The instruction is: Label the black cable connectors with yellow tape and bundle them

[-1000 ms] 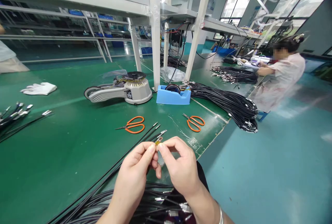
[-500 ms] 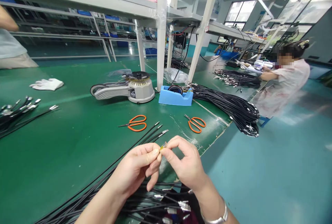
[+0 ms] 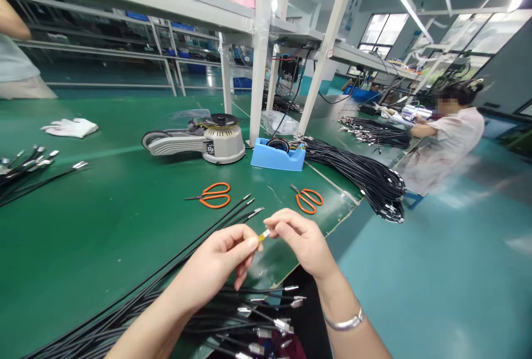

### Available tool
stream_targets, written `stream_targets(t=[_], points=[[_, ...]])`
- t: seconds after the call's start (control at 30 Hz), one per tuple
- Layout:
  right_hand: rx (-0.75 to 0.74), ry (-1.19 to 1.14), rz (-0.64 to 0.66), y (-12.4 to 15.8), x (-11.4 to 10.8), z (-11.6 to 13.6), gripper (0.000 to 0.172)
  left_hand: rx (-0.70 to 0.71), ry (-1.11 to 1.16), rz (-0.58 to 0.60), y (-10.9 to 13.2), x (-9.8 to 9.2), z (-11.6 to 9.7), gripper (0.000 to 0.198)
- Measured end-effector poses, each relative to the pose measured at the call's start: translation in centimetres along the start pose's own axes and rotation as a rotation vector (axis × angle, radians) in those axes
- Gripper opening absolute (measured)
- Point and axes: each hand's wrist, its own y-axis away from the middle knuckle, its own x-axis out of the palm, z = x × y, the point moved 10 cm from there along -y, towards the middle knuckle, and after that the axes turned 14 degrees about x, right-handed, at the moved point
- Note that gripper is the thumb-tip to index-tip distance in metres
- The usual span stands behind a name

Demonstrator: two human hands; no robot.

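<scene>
My left hand [image 3: 220, 262] and my right hand [image 3: 301, 240] meet above the near edge of the green table [image 3: 103, 226]. Both pinch a small cable end wrapped in yellow tape [image 3: 264, 234] between thumb and fingertips. Below my hands lies a bundle of black cables with metal ends [image 3: 249, 314]. Three black cables [image 3: 233, 216] lie on the table just beyond my hands, their tips pointing away.
Two orange scissors [image 3: 214, 195] [image 3: 308, 199], a grey tape dispenser machine [image 3: 199, 140] and a blue tape holder [image 3: 277, 157] stand further back. A large black cable bundle [image 3: 361, 173] hangs over the right edge. White gloves [image 3: 70, 127] lie far left. Another person [image 3: 440, 137] works at right.
My hands have drawn slightly apart and shifted a little to the right, so more of the yellow-taped end shows between the fingertips. The camera view has tilted.
</scene>
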Motion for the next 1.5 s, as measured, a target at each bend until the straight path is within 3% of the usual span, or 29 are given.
stream_targets(t=[0.1, 0.2, 0.43, 0.53, 0.7, 0.8, 1.0, 1.1, 1.2, 1.33, 1.5], points=[[0.149, -0.077, -0.054, 0.2, -1.1, -1.0, 0.010, 0.045, -0.257, -0.070, 0.0, -0.4, -0.8, 0.031], [0.198, -0.071, -0.058, 0.6, -1.0, -1.1, 0.011, 0.070, -0.399, -0.077, 0.2, -0.2, -1.2, 0.030], [0.094, 0.021, -0.085, 1.2, -0.9, -0.4, 0.010, 0.179, -0.549, -0.038, 0.3, 1.0, -2.8, 0.020], [0.052, 0.071, -0.071, 1.7, -0.8, -0.1, 0.003, 0.353, -0.700, -0.024, 0.4, 1.3, -4.3, 0.018], [-0.110, 0.143, -0.082, 3.1, -1.2, 1.5, 0.007, 0.812, -0.986, -0.029, 2.4, 3.2, -7.1, 0.023], [-0.141, 0.093, -0.089, 3.8, -1.7, 1.2, 0.010, 0.932, -1.019, -0.055, 3.3, 3.8, -7.4, 0.031], [0.059, -0.142, -0.102, 4.0, -1.7, -2.0, 0.014, 1.001, -1.067, -0.037, 4.0, 4.6, -6.8, 0.038], [0.089, -0.147, -0.122, 3.9, -1.5, -2.3, 0.006, 0.926, -1.090, -0.071, 3.8, 4.1, -6.2, 0.036], [0.132, -0.205, -0.150, 3.8, -1.8, -2.9, 0.009, 0.880, -1.089, -0.094, 3.6, 3.8, -6.1, 0.031], [0.230, -0.277, -0.169, 3.7, -1.9, -4.0, 0.012, 0.893, -1.061, -0.087, 3.5, 4.0, -6.4, 0.027], [0.252, -0.284, -0.168, 3.7, -1.9, -4.2, 0.011, 0.917, -1.043, -0.103, 3.5, 3.9, -6.5, 0.025]])
